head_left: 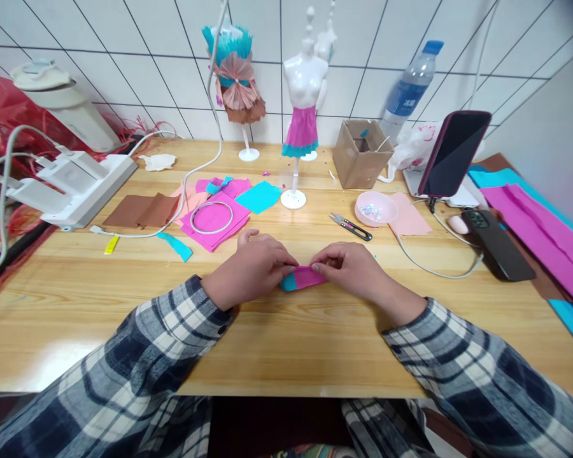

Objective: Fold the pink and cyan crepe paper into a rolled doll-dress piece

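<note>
Between my hands, low over the front middle of the table, is a small folded strip of crepe-like paper (308,277), magenta with a turquoise end. My left hand (253,267) pinches its left part near the turquoise end. At the magenta side, my right hand (351,267) pinches the upper edge between thumb and fingers. Behind them stands a white mini dress form (304,79) wearing a magenta skirt (302,130) with a turquoise hem. Thread snips (351,226) lie beyond my right hand.
A metal ring (211,217) rests on magenta sheets (210,240) at the left, near brown pieces (141,211) and a power strip (90,191). Toward the right are a pink bowl (376,208), a cardboard box (363,159), a propped phone (453,152) and a dark phone (499,248) with cables.
</note>
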The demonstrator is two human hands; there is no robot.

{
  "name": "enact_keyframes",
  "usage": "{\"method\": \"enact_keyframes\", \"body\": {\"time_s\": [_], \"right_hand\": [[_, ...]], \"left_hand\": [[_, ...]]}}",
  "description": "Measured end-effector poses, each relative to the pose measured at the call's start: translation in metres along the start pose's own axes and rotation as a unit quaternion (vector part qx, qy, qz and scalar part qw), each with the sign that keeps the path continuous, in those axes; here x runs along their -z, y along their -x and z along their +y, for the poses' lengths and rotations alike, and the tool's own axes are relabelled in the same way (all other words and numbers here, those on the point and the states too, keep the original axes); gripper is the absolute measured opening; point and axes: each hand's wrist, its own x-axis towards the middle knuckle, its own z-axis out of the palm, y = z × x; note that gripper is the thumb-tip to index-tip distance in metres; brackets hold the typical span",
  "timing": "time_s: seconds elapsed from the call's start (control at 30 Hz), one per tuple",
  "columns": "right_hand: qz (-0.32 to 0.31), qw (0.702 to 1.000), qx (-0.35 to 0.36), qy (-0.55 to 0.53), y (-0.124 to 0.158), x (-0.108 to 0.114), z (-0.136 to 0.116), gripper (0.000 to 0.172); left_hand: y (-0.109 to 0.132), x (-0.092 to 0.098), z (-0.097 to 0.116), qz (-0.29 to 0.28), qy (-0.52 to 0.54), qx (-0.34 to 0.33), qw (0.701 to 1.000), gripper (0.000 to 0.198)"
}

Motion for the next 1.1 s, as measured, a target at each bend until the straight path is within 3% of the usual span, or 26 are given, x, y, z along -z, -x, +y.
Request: {"method": "enact_keyframes", "body": {"time_s": [0.13,0.27,0.4,0.57,0.63,0.77,0.93,1.1], "right_hand": [[0.005,1.0,0.001,0.0,0.001,0.0,-0.006,0.011],[0.004,1.0,0.015,0.0,0.001,0.001,-0.008,0.01],[0.01,0.999,0.037,0.023,0.002,0.001,-0.008,0.011],[0.051,0.994,0.093,0.03,0.004,0.0,-0.007,0.028],[0.051,0.992,0.103,0.046,0.004,-0.001,-0.007,0.026],[0.028,0.994,0.079,0.075,0.002,-0.005,-0.008,0.008],[0.014,0.996,0.072,0.056,0.0,-0.002,-0.005,0.009],[-0.009,1.0,0.013,0.002,0.001,0.008,-0.001,0.025]], "left_hand": [[0.0,-0.003,0.001,0.024,0.011,0.001,1.0,0.027],[-0.001,-0.005,0.003,0.038,0.006,0.006,0.999,0.01],[-0.001,-0.006,0.004,0.056,0.004,0.005,0.998,0.01],[0.0,-0.006,0.006,0.06,0.007,0.007,0.998,0.012],[0.0,-0.006,0.008,0.054,0.011,0.007,0.998,0.012],[-0.001,-0.008,0.011,0.035,0.015,0.008,0.999,0.012],[-0.002,-0.01,0.007,0.031,0.021,0.018,0.999,0.013],[-0.003,-0.008,0.002,0.03,0.043,0.05,0.997,0.014]]}}
